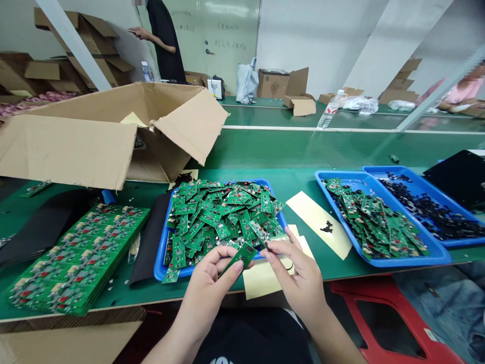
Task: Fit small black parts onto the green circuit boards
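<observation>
Between thumb and fingers, my left hand [215, 275] grips a small green circuit board [242, 255], tilted up toward the right. My right hand [293, 268] pinches a tiny black piece just right of that board; its exact kind is too small to make out. Directly behind both hands lies a blue tray [162, 253] heaped with loose circuit boards [223, 215]. Under and beside my right hand are pale yellow sheets [261, 283]. Another yellow sheet [303, 205] farther right bears a little cluster of black pieces [326, 227].
At the left sits a stack of circuit board panels [79, 258], with an open cardboard box [68, 146] behind. On the right are a blue tray with boards [409, 260] and a tray of black pieces [454, 240]. A red stool [382, 298] stands below. Two people are across the bench.
</observation>
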Available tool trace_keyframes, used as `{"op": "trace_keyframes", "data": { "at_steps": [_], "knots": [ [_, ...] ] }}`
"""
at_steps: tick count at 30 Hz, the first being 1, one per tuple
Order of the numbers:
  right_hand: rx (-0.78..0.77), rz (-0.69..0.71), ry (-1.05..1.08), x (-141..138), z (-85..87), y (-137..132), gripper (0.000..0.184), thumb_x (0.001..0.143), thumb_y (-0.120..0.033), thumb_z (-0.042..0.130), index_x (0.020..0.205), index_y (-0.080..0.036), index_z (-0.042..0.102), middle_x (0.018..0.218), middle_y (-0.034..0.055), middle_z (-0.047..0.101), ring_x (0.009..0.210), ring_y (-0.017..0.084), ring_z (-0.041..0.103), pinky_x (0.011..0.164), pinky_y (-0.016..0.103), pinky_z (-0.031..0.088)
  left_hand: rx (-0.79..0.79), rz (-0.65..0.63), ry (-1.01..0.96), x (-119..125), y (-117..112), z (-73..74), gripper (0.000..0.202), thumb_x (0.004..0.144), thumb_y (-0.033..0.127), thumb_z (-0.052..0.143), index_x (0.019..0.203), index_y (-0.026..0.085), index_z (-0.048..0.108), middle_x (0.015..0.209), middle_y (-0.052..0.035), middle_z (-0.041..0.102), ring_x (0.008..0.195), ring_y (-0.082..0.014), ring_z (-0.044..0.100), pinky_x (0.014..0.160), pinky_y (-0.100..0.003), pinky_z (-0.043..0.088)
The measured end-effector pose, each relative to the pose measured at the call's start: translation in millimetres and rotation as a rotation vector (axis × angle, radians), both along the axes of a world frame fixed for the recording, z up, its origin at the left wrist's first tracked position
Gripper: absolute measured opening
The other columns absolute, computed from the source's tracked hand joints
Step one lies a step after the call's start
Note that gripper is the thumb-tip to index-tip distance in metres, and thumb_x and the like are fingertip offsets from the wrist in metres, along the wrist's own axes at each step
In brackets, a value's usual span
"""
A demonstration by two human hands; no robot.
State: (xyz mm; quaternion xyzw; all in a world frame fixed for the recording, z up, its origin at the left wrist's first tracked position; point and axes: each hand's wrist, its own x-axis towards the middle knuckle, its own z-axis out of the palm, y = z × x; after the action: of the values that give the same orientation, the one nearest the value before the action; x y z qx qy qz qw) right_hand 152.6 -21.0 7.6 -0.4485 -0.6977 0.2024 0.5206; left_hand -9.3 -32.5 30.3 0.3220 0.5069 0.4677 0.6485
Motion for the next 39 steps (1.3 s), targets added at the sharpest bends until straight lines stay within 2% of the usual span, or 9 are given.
{"op": "trace_keyframes", "data": {
  "at_steps": [6,10,14,17,24,29,35,39],
  "knots": [
    [0.006,0.102,-0.09,-1.8,-1.7,-2.2,0.019,0.088,-0.013,0.043,0.099,-0.024,0.055,0.081,0.001,0.069,0.073,0.016,0.066,0.106,0.055,0.032,-0.107,0.225,-0.272,7.7,-0.3,-4.0,0.041,0.058,0.025,0.083,0.084,0.022,0.051,0.072,0.0026,0.072,0.072,-0.0176,0.07,0.074,-0.027,0.051],
    [-0.008,0.161,-0.149,-4.5,-3.8,-2.7,0.02,0.09,-0.012,0.04,0.095,-0.024,0.055,0.077,-0.0002,0.067,0.071,0.015,0.064,0.107,0.056,0.029,-0.077,0.12,-0.257,11.9,0.6,-1.9,0.03,0.065,0.027,0.078,0.084,0.017,0.058,0.073,-0.0002,0.07,0.068,-0.0137,0.064,0.068,-0.023,0.05],
    [-0.013,0.168,-0.163,-5.5,-7.4,-2.6,0.02,0.089,-0.012,0.041,0.096,-0.024,0.055,0.078,-0.0002,0.067,0.071,0.015,0.065,0.108,0.055,0.028,-0.039,0.104,-0.165,12.0,2.6,-2.2,0.019,0.068,0.022,0.073,0.077,0.017,0.056,0.068,0.0036,0.064,0.06,-0.0077,0.053,0.06,-0.018,0.044],
    [0.004,0.18,-0.167,-6.3,-8.8,-2.8,0.019,0.088,-0.012,0.043,0.097,-0.024,0.054,0.084,0.0007,0.069,0.076,0.015,0.066,0.107,0.055,0.029,-0.024,0.065,-0.087,12.1,3.4,-4.2,0.018,0.07,0.023,0.071,0.078,0.018,0.056,0.067,0.005,0.059,0.055,-0.0071,0.047,0.054,-0.017,0.039],
    [-0.033,0.208,-0.178,-6.7,-4.0,-3.6,0.018,0.088,-0.014,0.045,0.098,-0.025,0.056,0.09,0.0026,0.071,0.08,0.017,0.067,0.107,0.054,0.028,0.11,0.066,0.154,11.7,5.6,-4.2,0.024,0.065,0.022,0.073,0.083,0.02,0.058,0.075,0.0023,0.064,0.073,-0.0152,0.058,0.07,-0.025,0.046],
    [-0.112,0.251,-0.173,-4.1,-1.8,-3.8,0.015,0.09,-0.018,0.045,0.098,-0.025,0.056,0.096,0.004,0.07,0.084,0.017,0.067,0.109,0.055,0.025,0.143,0.054,0.204,8.7,8.3,-3.9,0.023,0.064,0.022,0.072,0.084,0.021,0.059,0.073,0.0019,0.066,0.077,-0.0177,0.062,0.074,-0.028,0.048],
    [-0.157,0.281,-0.135,-1.9,1.0,-3.9,0.018,0.087,-0.018,0.049,0.101,-0.026,0.058,0.096,0.0019,0.07,0.087,0.017,0.067,0.109,0.053,0.026,0.181,0.024,0.208,4.6,9.3,-10.5,0.024,0.066,0.02,0.072,0.087,0.021,0.059,0.071,0.0021,0.065,0.075,-0.0164,0.061,0.072,-0.027,0.048],
    [-0.257,0.314,-0.079,-1.5,2.3,-5.2,0.018,0.086,-0.02,0.051,0.101,-0.026,0.059,0.1,0.003,0.07,0.094,0.019,0.066,0.11,0.052,0.024,0.233,0.003,0.243,3.4,9.6,-10.9,0.024,0.066,0.019,0.071,0.087,0.021,0.06,0.077,0.0008,0.067,0.069,-0.0144,0.06,0.064,-0.024,0.047]
  ]
}}
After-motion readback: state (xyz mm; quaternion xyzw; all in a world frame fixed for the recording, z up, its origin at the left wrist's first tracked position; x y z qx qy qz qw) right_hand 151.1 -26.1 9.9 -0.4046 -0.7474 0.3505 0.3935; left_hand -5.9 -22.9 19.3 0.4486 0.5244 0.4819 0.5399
